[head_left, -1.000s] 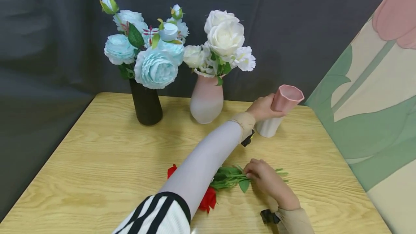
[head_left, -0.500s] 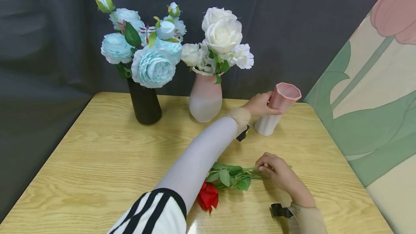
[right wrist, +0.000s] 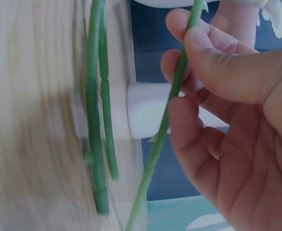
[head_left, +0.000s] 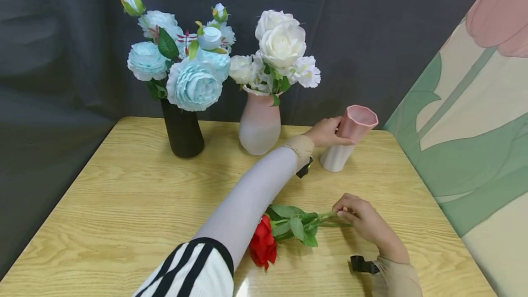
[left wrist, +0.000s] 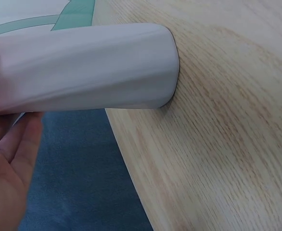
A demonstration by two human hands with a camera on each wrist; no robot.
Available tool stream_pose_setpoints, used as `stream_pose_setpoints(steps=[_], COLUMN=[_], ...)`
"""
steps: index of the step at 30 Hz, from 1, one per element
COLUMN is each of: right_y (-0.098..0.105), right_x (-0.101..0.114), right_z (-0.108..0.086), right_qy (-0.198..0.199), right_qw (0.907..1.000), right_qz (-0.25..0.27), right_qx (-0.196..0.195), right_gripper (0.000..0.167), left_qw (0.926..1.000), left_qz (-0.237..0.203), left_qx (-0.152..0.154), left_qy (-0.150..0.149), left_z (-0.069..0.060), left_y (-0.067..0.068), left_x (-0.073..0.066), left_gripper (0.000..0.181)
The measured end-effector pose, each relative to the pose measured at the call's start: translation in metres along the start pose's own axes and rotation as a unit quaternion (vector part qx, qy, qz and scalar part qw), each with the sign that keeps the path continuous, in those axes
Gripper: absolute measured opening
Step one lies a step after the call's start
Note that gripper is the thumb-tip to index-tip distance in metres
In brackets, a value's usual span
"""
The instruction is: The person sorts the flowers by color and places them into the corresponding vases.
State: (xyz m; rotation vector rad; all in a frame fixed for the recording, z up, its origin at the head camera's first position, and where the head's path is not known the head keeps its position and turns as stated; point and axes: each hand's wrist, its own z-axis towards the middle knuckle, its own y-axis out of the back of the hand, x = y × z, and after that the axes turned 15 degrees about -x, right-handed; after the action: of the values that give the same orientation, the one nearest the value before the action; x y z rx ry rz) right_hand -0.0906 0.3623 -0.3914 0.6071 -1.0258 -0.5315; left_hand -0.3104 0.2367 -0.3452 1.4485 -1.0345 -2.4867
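Note:
At the far right, my left hand (head_left: 327, 133) grips a fluted pink-and-white vase (head_left: 357, 122) around its upper part. The vase stands on the table, and its mouth shows no flowers. In the left wrist view its pale lower body (left wrist: 88, 67) meets the wood. My right hand (head_left: 365, 219), nearer the front, pinches one green stem (right wrist: 154, 159) between thumb and fingers. Two other stems (right wrist: 94, 120) lie beside it in the right wrist view. These belong to red roses with green leaves (head_left: 297, 226); one red bloom (head_left: 262, 244) shows, partly behind my left forearm.
A black vase (head_left: 183, 132) with pale blue flowers (head_left: 194, 84) stands at the back left. Beside it is a pink-to-white vase (head_left: 260, 127) of white flowers (head_left: 282, 45). A dark curtain (head_left: 350, 26) hangs behind the wooden table (head_left: 123, 214).
My right hand has moved right along the table, and the leaves and stems have shifted right. A second red bloom left of my forearm is now hidden. My left hand still holds the vase.

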Motion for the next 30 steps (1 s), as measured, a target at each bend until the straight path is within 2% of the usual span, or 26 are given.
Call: stream_pose_setpoints(steps=[6,15,19,23,30], right_y=[0.010,0.025,0.024,0.019,0.017], right_x=[-0.008,-0.011,-0.010,-0.010,-0.010], right_z=[-0.007,-0.013,-0.010,-0.005,-0.001], right_qy=[0.011,0.023,0.010,-0.007,-0.021], right_qw=[0.9998,0.9993,0.9978,0.9936,0.9769], right_qz=[0.013,0.018,0.024,0.026,0.038], right_qx=[0.009,-0.022,-0.062,-0.110,-0.209], right_gripper=[0.020,0.022,0.023,0.023,0.021], left_qw=[0.9999,0.9999,0.9997,0.9999,0.9999], left_qz=[0.008,-0.006,-0.018,-0.014,-0.001], left_qx=[0.011,0.016,0.016,0.002,0.008], left_qy=[-0.001,0.003,-0.003,-0.006,-0.010], left_z=[0.000,0.000,-0.001,-0.005,-0.010], left_y=[-0.001,-0.004,-0.002,-0.001,-0.003], left_x=[0.001,-0.001,0.000,0.004,0.002], left_gripper=[0.060,0.061,0.063,0.058,0.058])
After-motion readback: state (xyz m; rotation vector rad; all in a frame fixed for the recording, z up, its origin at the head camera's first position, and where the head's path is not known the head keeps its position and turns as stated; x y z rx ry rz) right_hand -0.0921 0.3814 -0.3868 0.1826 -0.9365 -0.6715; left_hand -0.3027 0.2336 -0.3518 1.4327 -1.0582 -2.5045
